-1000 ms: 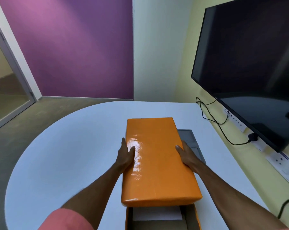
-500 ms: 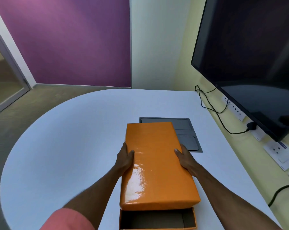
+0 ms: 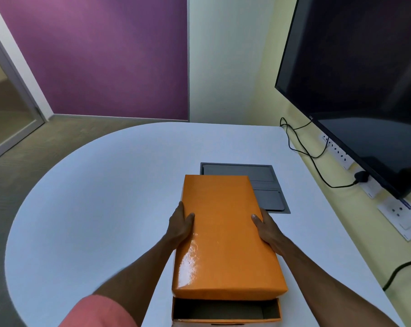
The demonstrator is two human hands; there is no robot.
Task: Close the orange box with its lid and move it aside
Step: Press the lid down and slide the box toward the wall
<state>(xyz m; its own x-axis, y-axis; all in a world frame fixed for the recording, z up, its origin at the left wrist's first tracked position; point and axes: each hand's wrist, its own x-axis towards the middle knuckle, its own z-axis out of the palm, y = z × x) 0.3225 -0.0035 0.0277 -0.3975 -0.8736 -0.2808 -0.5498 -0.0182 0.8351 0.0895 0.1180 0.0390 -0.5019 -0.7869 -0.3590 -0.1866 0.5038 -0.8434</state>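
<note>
On the rounded white table [image 3: 105, 208] I count one orange cardboard box [image 3: 225, 313], open at its near end, and one glossy orange rectangular lid [image 3: 223, 232] over it. Two bare hands grip that lid: the left hand [image 3: 179, 226] on its left edge, the right hand [image 3: 267, 228] on its right edge. One pink sleeve [image 3: 98, 311] shows. Beyond the lid, one grey rectangular panel [image 3: 266, 187] sits in the tabletop. Right of the table: one black flat screen [image 3: 365, 79], two black cables [image 3: 303, 149].
</note>
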